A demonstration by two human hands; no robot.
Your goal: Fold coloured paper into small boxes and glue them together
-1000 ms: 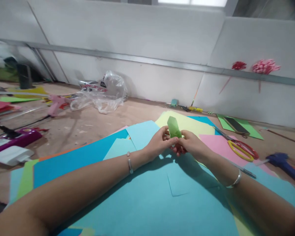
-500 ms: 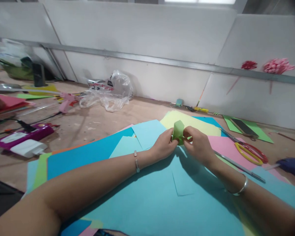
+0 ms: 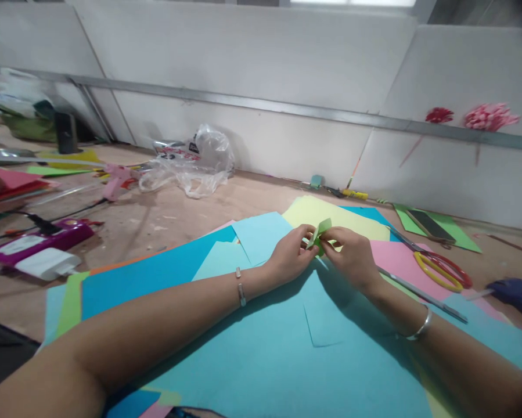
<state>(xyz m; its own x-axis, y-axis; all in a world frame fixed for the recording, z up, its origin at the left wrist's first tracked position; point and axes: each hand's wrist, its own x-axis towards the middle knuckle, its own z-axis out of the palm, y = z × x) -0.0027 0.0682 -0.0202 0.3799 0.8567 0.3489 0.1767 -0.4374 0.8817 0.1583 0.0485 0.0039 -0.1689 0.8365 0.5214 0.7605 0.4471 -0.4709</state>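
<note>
Between the fingertips of both hands is a small folded piece of green paper [image 3: 323, 227], held just above the table in the middle of the view. My left hand [image 3: 293, 253] pinches its left side. On the other side, my right hand [image 3: 350, 253] grips it between thumb and fingers. Fingers hide the paper's lower part. Beneath the hands spreads a large light blue sheet [image 3: 261, 354], with a smaller light blue piece [image 3: 324, 325] lying on it.
Right of my hands lie scissors [image 3: 439, 270], a metal rod [image 3: 426, 296], a dark blue glue gun [image 3: 513, 293] and a phone [image 3: 430, 225]. Leftward are a purple power strip [image 3: 43, 238], a pink glue gun [image 3: 116, 181] and a plastic bag [image 3: 200, 157]. A white wall [image 3: 243, 52] stands behind.
The green paper has turned between my fingers, from facing me broadly to an angled position leaning right. Both hands stay in nearly the same place.
</note>
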